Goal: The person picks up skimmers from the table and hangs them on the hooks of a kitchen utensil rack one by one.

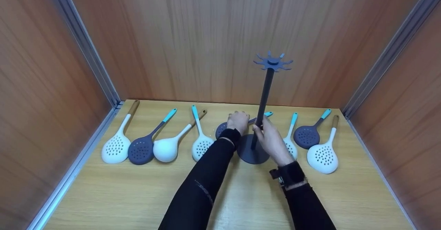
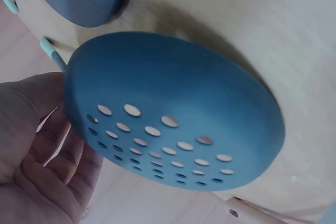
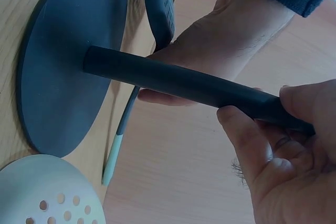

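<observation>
A dark utensil stand with a round base (image 1: 253,157), an upright pole (image 1: 264,95) and a crown of hooks (image 1: 273,62) stands on the table. My right hand (image 1: 272,138) grips the lower part of the pole, its thumb and fingers around it in the right wrist view. Behind the stand, my left hand (image 1: 238,121) holds a dark skimmer (image 2: 173,93) by its neck, close to the perforated head. The skimmer's turquoise handle end (image 1: 268,114) points right, beyond the pole. In the head view, the left hand hides part of the skimmer.
On the left lie a white skimmer (image 1: 116,149), a dark skimmer (image 1: 141,150), a white ladle (image 1: 166,149) and a turquoise-handled white skimmer (image 1: 201,148). Right of the stand lie another white one (image 1: 290,149), a dark one (image 1: 306,137) and a wooden-handled one (image 1: 323,158). Wooden panels (image 1: 193,44) enclose the table.
</observation>
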### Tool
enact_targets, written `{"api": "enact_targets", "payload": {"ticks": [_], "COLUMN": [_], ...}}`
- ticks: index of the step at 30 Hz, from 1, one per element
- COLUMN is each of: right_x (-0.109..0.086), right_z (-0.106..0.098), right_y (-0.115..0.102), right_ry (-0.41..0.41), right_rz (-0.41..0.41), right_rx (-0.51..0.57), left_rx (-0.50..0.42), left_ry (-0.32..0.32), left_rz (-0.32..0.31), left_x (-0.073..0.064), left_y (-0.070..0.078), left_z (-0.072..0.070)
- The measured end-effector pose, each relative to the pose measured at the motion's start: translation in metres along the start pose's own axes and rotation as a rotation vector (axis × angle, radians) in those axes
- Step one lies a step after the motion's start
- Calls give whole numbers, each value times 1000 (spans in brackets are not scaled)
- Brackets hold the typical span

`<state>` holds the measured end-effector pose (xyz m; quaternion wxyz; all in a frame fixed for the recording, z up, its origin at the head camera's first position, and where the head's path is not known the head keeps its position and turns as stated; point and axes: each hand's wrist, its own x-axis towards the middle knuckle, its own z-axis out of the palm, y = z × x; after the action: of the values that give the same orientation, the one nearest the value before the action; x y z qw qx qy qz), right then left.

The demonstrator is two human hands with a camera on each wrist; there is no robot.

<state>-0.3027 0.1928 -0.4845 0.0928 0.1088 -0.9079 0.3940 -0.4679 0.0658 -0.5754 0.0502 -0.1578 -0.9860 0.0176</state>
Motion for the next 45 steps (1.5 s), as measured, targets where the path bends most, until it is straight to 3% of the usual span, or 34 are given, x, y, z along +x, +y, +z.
{"api": "enact_targets", "payload": {"ticks": [4,7,8,12,15,18,31,45], "right_x": [-1,-2,-2,-1,0,0,0,1], "right_z": [1,1,1,1,0,1,0,2], "right_y": [0,-1,-1,-1,-1,-1,-1,0], "right_ry": [10,7,6,8,11,12,4,4], "right_rz": [-9,-1,3,11,-2,-16,17,-24], "right_rx": [-6,-6,-6,-5,-10,-16,-1,-20], "left_rx": [5,8,7,5,-40,-66,-188,-286], "left_ry": [-9,-37,-15,-61,-76,-54,70,178], "left_rz": [-1,1,9,16,13,6,-10,22], "left_x": [16,6,4,-22,-36,-46,-52,-53], "left_y": [-1,0,-2,-3,-6,-9,-21,-26], "left_z": [23,8,8,-34,-55,-66,-83,-94]}}
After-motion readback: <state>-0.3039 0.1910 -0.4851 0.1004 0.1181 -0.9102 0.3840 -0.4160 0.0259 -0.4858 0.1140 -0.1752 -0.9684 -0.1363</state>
